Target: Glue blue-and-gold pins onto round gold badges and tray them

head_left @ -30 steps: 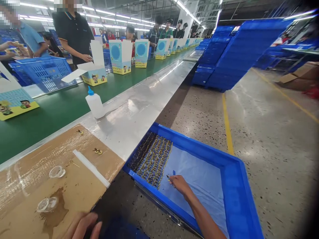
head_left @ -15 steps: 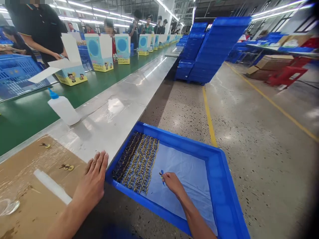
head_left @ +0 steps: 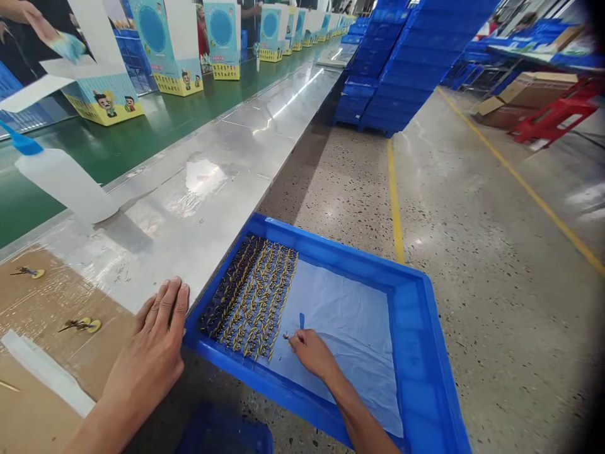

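Over speckled floor point(head_left: 472, 208), tray point(head_left: 418, 359) beside metal bench point(head_left: 246, 157)

Factory floor beside a conveyor line

Printed cartons point(head_left: 154, 38) at eleven o'clock stand in a long row on a green conveyor belt point(head_left: 165, 120); a co-worker's hand point(head_left: 41, 24) shows at ten. Look-alike small parts point(head_left: 255, 296) fill rows in a blue tray point(head_left: 420, 359) at six. Blue crates point(head_left: 406, 69) tower at one; a yellow floor line point(head_left: 396, 214) runs at three.
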`<state>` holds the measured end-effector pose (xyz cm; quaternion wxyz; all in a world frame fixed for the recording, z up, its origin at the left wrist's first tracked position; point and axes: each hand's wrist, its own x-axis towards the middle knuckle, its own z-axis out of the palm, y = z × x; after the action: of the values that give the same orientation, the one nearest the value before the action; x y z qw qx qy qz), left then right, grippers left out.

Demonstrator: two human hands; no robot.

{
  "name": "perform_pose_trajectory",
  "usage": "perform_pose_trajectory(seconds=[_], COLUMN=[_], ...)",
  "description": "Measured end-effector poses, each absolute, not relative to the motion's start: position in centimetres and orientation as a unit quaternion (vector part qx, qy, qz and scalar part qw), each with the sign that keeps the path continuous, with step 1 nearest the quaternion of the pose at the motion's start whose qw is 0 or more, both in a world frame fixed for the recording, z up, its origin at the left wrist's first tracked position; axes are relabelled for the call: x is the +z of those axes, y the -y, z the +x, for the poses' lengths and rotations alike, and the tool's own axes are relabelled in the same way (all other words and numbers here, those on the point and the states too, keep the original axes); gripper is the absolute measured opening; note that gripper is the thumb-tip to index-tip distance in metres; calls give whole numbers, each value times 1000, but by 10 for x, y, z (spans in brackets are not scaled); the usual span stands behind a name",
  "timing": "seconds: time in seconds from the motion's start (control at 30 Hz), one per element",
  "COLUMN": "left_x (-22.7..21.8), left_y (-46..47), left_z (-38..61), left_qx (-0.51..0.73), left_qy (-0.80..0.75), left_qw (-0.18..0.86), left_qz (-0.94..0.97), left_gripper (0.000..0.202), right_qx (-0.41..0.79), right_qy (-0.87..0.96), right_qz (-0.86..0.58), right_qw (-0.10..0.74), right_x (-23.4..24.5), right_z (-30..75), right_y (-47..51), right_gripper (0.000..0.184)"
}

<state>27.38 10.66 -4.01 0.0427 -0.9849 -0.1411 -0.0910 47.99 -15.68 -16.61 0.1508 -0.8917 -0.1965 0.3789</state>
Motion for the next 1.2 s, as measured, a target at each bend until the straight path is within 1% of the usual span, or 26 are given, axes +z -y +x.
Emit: perform_pose_trajectory(seconds=[0.2, 0.43, 0.6, 0.83, 1.03, 1.2], left_x=[-40, -38, -34, -34, -34, -34], left_y=[-106, -104, -102, -103, -103, -103], left_z=[274, 277, 277, 277, 277, 275], left_qx=[-102, -107, -107, -91, -93, -87], left_qy=[140, 142, 139, 144, 144, 145], left_qw=[38, 38, 40, 37, 33, 33], left_qz=[-984, -983, -984, -985, -985, -985], left_gripper=[96, 89, 89, 95, 91, 93], right_qx=[467, 485, 487, 499, 513, 526], right_qy=[228, 230, 226, 221, 205, 186], right_qz=[-847, -839, -838, -830, -824, -820], right_qw=[114, 94, 98, 112, 121, 131], right_x=[-166, -169, -173, -175, -175, -181], right_z=[452, 449, 449, 449, 452, 455], right_y=[139, 127, 123, 123, 131, 136], right_gripper=[32, 31, 30, 30, 35, 34])
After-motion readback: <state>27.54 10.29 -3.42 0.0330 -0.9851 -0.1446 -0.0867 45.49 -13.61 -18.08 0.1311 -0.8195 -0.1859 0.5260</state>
